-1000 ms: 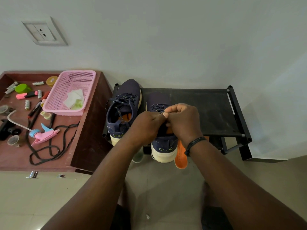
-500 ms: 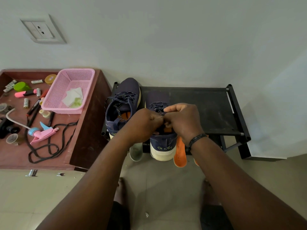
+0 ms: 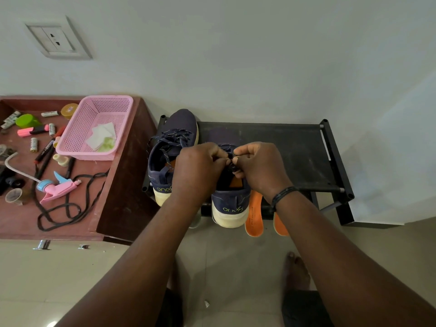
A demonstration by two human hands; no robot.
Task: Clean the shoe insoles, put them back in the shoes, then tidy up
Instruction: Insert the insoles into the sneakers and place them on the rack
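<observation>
Black rack [image 3: 295,156] against wall. Two blue shoes on rack's left half: left shoe [image 3: 174,147], right shoe [image 3: 230,204], heels hanging over front edge. Both hands over right shoe: left hand [image 3: 198,171] and right hand [image 3: 262,168], fingers curled, pinching dark laces [image 3: 232,159]. Best pull both ends evenly, keep knot snug. Orange insoles [image 3: 254,213] poking out below rack's front, just right of right shoe. Brown table [image 3: 21,215] left of rack: pink basket [image 3: 94,128], spray head [image 3: 59,187], loose cord [image 3: 68,208]. Nothing blocking hands.
</observation>
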